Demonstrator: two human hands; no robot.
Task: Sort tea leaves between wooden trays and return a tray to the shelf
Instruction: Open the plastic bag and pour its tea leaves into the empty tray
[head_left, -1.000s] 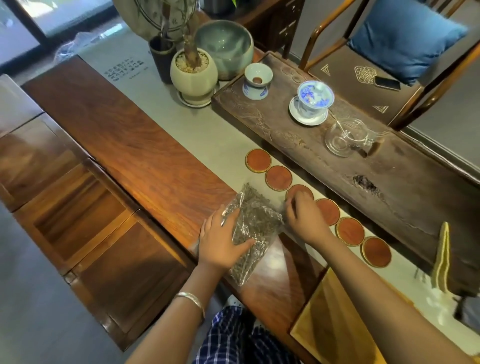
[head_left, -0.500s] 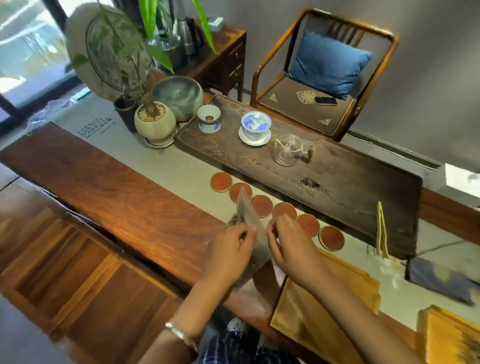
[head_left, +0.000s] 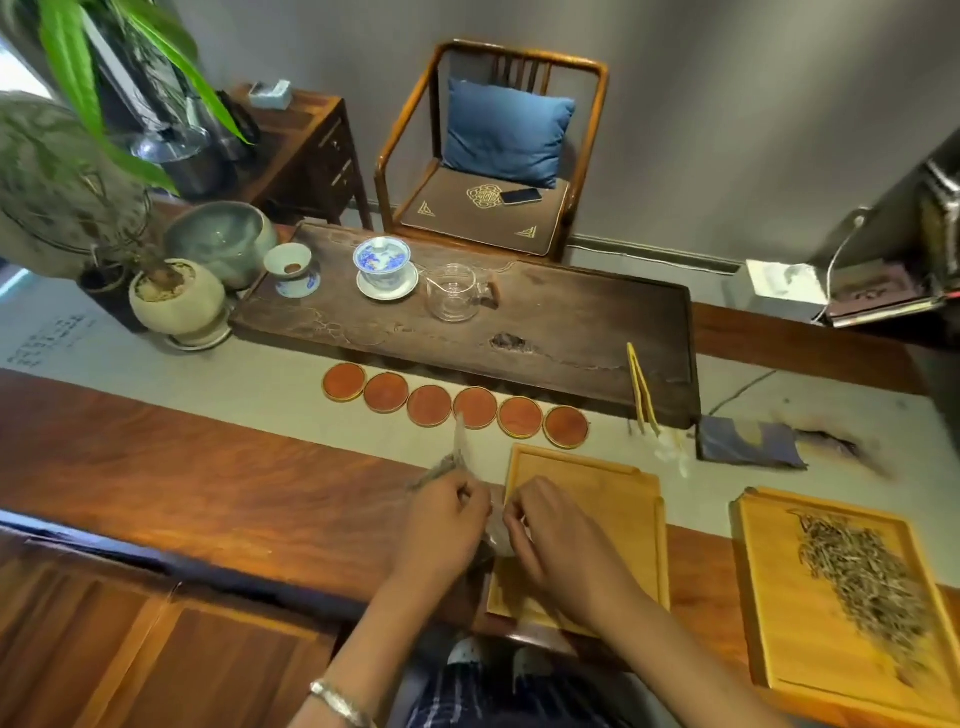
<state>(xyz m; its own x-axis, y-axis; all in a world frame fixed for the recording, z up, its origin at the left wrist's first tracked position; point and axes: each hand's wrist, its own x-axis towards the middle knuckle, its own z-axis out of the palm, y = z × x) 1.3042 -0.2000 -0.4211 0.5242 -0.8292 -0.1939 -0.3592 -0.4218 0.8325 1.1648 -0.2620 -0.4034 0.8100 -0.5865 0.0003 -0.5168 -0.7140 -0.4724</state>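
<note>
While both hands meet over the near edge of the surface (head_left: 208, 467), the left hand (head_left: 447, 525) and the right hand (head_left: 561, 540) each pinch a clear plastic bag (head_left: 460, 452) of tea leaves between closed fingertips; the bag stands up thin and blurred between them, its lower part hidden behind the fingers. The hands sit at the left rim of an empty wooden tray (head_left: 618, 499), which overhangs the near edge of the surface slightly. To the right, well apart, a second wooden tray (head_left: 769, 597) holds a loose heap of tea leaves (head_left: 872, 571) spread along its length. The stretch of dark wood to the left of the hands is bare, giving open room on that side. Just beyond the hands a row of six round coasters (head_left: 452, 405) lies on a pale runner (head_left: 249, 379), touching one another. Farther back a long dark tea board (head_left: 571, 322) carries a small cup (head_left: 291, 270), a blue-and-white lidded bowl (head_left: 384, 265) on a saucer, and a glass pitcher (head_left: 454, 293). A pair of tongs (head_left: 641, 389) leans at the board's right near corner, beside a folded dark cloth (head_left: 748, 444). At the far left stand a potted plant (head_left: 176, 301) and a grey glazed bowl (head_left: 221, 241). A chair (head_left: 493, 156) with a blue cushion stands against the wall.
</note>
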